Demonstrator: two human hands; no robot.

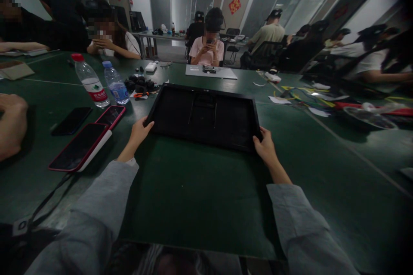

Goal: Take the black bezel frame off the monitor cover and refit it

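A wide black rectangular panel with a raised rim, which looks like an empty monitor casing (174,116), sits in front of me over the green table. Thin metal-looking lines form a bracket shape in its middle. My left hand (139,131) grips its left edge near the front corner, thumb on the rim. On the opposite side, my right hand (265,144) is closed round the right edge at the near corner. The fingers under the rim are hidden on both sides. Whether the casing rests on the table or is slightly raised, I cannot tell.
Left of the casing are a red-capped bottle (93,88), a blue-capped bottle (116,86), a dark phone (72,121) and a red-edged phone (79,148). Pliers (141,94) lie behind. Cables (297,94) spread at right. Another person's hand (13,124) rests far left.
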